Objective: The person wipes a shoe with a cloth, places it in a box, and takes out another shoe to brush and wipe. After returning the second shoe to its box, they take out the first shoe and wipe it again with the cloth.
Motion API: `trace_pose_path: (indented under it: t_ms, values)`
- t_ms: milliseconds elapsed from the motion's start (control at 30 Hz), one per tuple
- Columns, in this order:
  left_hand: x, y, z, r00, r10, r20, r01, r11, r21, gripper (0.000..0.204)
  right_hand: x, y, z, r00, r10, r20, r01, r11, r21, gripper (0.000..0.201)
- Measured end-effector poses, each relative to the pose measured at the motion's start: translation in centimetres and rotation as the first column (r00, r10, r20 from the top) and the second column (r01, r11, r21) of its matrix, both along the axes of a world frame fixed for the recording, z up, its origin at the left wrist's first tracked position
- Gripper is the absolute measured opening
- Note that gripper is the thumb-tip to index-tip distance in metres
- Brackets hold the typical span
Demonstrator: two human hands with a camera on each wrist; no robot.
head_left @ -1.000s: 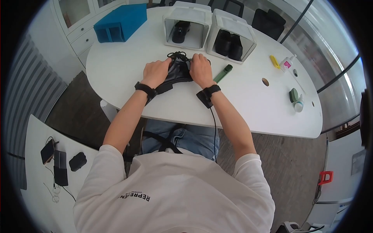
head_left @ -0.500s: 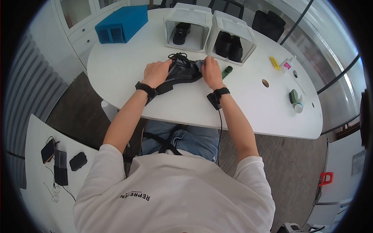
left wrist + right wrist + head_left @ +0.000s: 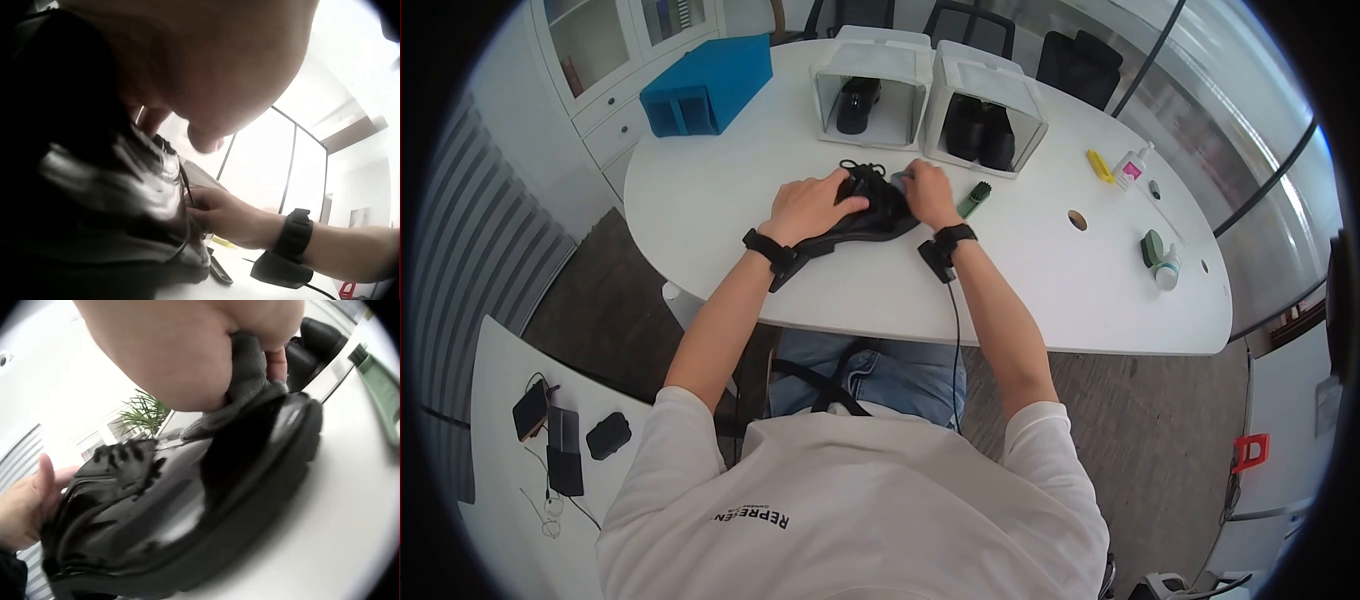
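Note:
A glossy black lace-up shoe point(image 3: 875, 222) is at the table's near side, toe pointing right. My left hand point(image 3: 805, 210) holds it around the heel end, thumb stretched over the upper. In the right wrist view, that thumb point(image 3: 45, 475) stands up beside the shoe's opening. My right hand point(image 3: 932, 193) grips a grey cloth point(image 3: 247, 369) and presses it on the shoe's toe. Black laces point(image 3: 862, 166) stick out on the far side. A green-handled brush point(image 3: 975, 200) lies just right of my right hand.
Behind the shoe stand two white open-fronted boxes, one with a black shoe point(image 3: 858, 105), the other with a pair point(image 3: 980, 132). A blue box point(image 3: 705, 88) is at the far left. On the right are a pump bottle point(image 3: 1133, 165), a yellow item point(image 3: 1100, 166) and a green sponge point(image 3: 1152, 248).
My right hand moved right along the toe with the cloth, then back left a little. My left thumb has spread out over the shoe. The head view has tilted slightly upward.

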State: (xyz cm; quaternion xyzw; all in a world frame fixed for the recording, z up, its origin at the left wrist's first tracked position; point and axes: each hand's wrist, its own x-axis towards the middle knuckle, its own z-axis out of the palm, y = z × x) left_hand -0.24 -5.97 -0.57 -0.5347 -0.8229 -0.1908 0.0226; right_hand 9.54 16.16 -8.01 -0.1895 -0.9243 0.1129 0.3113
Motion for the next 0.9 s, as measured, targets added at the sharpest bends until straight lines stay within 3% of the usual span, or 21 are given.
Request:
trace_pose_path:
  t_ms: [100,233,300,333,400,500,633,700,800,900]
  values:
    - [-0.9,1.7,-0.7,0.996,-0.046,-0.073,0.039,0.996,-0.085,0.040,0.0,-2.1,-0.4,0.998,0.013,-0.066,-0.010,0.998,0.058,0.016]
    - [-2.6,3.3,-2.3,0.997,-0.057,-0.044,0.058,0.998,0.016,0.045,0.7,-2.6,0.1,0.995,0.027,-0.095,-0.027,1.000,0.008,0.017]
    - [-3.9,4.1,-3.5,0.961,-0.150,0.233,0.106,0.976,0.192,0.040,1.6,-3.2,0.7,0.993,0.064,-0.100,-0.064,0.998,0.011,0.017]
    - [-3.9,4.1,-3.9,0.960,-0.151,0.236,0.107,0.976,0.188,0.040,2.1,-3.4,0.8,0.989,0.103,-0.105,-0.102,0.995,0.018,0.018]
    - [-4.3,4.3,-4.1,0.778,-0.199,0.596,0.031,0.960,0.279,0.044,3.0,-3.3,1.0,0.984,0.153,-0.090,-0.151,0.988,0.027,0.017]
    - [-4.1,4.2,-2.9,0.709,-0.206,0.674,0.079,0.974,0.213,0.049,4.5,-2.6,1.5,0.972,0.231,-0.046,-0.229,0.972,0.042,0.017]
    - [-4.0,4.7,-4.0,0.738,-0.183,0.649,0.031,0.971,0.238,0.048,5.8,-1.2,1.7,0.976,0.216,-0.011,-0.215,0.975,0.049,0.016]
    - [-4.6,5.3,-5.3,0.813,-0.158,0.561,0.014,0.968,0.251,0.047,5.8,-0.4,1.6,0.983,0.185,-0.019,-0.184,0.982,0.032,0.015]
    - [-4.1,4.8,-5.0,0.779,-0.211,0.590,0.030,0.953,0.301,0.046,4.7,0.9,0.6,0.995,0.100,-0.028,-0.100,0.995,0.014,0.013]
    - [-3.9,4.9,-4.9,0.776,-0.172,0.607,-0.009,0.959,0.282,0.047,3.4,1.6,0.0,1.000,-0.010,-0.007,0.010,1.000,0.015,0.013]
